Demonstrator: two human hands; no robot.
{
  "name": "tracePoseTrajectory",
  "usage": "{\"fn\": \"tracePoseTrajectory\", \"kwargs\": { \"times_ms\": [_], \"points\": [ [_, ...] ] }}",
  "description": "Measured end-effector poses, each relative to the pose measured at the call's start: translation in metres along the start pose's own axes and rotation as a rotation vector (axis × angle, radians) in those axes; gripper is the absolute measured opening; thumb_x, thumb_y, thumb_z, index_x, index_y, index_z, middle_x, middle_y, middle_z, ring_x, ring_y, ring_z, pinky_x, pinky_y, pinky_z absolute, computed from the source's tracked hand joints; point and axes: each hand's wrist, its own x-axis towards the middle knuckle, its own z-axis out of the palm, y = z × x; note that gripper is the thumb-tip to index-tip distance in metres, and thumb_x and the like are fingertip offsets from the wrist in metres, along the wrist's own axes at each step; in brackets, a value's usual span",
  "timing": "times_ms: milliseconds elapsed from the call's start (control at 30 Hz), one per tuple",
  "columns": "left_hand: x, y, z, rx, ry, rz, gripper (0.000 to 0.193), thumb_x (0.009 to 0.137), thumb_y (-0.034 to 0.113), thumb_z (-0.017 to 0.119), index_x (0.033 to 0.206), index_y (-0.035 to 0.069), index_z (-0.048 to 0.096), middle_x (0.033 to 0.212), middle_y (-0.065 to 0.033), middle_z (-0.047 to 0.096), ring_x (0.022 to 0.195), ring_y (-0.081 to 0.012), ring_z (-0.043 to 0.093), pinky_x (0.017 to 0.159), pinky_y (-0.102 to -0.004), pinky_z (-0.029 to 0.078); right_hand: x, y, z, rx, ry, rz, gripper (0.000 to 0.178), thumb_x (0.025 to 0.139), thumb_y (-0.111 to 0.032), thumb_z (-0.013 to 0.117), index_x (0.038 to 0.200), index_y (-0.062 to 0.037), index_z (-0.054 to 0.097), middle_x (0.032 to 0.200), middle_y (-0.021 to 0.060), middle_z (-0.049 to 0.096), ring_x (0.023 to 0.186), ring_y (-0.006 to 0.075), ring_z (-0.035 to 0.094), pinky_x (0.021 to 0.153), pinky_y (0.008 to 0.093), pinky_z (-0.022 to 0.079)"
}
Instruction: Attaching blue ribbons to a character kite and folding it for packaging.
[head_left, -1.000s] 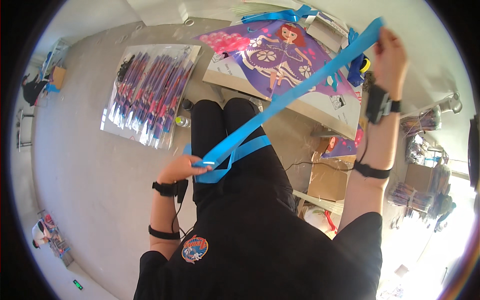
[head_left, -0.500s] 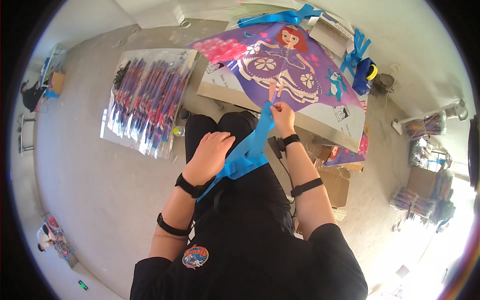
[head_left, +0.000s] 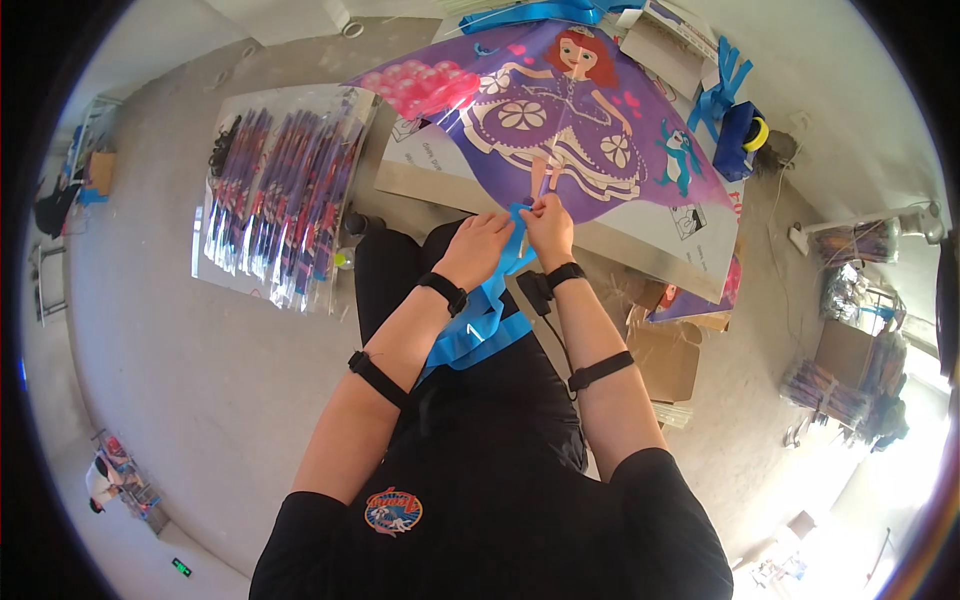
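Note:
A purple kite [head_left: 650, 150] printed with a red-haired princess figure lies over the table in front of me, its lower tip pointing toward my lap. At that tip my right hand [head_left: 549, 232] is closed in a pinch on the end of a blue ribbon [head_left: 482, 338]. Close beside it, my left hand [head_left: 478, 250] has its fingers bent and pressed onto the same ribbon. From between the hands the ribbon falls in loose folds across my thighs. The fingertips partly cover where ribbon and kite tip meet, so I cannot tell whether they are joined.
A board with several packed kites in clear film [head_left: 285, 190] stands at left. On the table's far right are a white box [head_left: 668, 50], more blue ribbon [head_left: 716, 95] and a blue tape dispenser [head_left: 737, 140]. Cardboard boxes [head_left: 665, 362] sit below the table. People are far off at left.
My left hand has moved up and right from over my lap to the ribbon beside my right hand. The right hand has shifted slightly left at the kite's tip, drawing the ribbon's top end closer.

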Motion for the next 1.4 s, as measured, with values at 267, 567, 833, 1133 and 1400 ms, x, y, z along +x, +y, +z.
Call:
{"fn": "tracePoseTrajectory", "kwargs": {
  "times_ms": [267,567,833,1133,1400],
  "points": [
    [0.009,-0.001,0.021,0.114,-0.027,0.021,0.041,0.083,0.01,0.048,0.123,0.003,0.052,0.13,-0.0057,0.049,0.118,-0.0222,0.045,0.1,-0.0384,0.035,-0.002,-0.005,-0.004,0.032,-0.009,0.052,0.022,0.074,-0.017,0.071,0.084,-0.0064,0.054,0.074,0.0115,0.064,0.073,0.0327,0.062,0.064,0.0407,0.048],
    [0.011,0.004,0.024,0.139,-0.128,-0.059,0.042,0.085,0.013,0.045,0.127,0.005,0.049,0.137,-0.0074,0.044,0.125,-0.0254,0.041,0.102,-0.0452,0.034,-0.044,0.005,-0.037,-0.291,-0.107,-0.271,0.03,0.085,-0.015,0.055,0.114,-0.0196,0.061,0.084,0.0101,0.055,0.079,0.0308,0.058,0.067,0.0419,0.049],
    [0.016,0.008,0.024,0.146,-0.144,-0.068,0.04,0.086,0.014,0.045,0.124,0.003,0.051,0.135,-0.0093,0.045,0.124,-0.0275,0.042,0.101,-0.0449,0.035,-0.05,0.01,-0.026,-0.388,-0.09,-0.308,0.04,0.085,-0.016,0.058,0.124,-0.0239,0.056,0.083,0.0091,0.052,0.08,0.0278,0.057,0.068,0.0397,0.049],
    [0.014,0.006,0.028,0.145,-0.104,-0.05,0.04,0.085,0.013,0.045,0.123,0.002,0.052,0.134,-0.0111,0.047,0.124,-0.029,0.042,0.1,-0.0441,0.036,-0.049,0.009,-0.025,-0.418,-0.055,-0.316,0.035,0.085,-0.019,0.059,0.119,-0.0242,0.059,0.081,0.0085,0.052,0.079,0.0275,0.058,0.066,0.0394,0.05],
    [0.013,0.004,0.028,0.071,-0.07,-0.052,0.035,0.087,0.014,0.044,0.118,0.0,0.055,0.129,-0.0123,0.05,0.121,-0.0295,0.045,0.099,-0.044,0.037,-0.052,0.008,-0.025,-0.409,-0.05,-0.324,0.035,0.084,-0.018,0.059,0.119,-0.024,0.059,0.08,0.0084,0.051,0.078,0.0275,0.057,0.066,0.0394,0.049]
  ]
}}
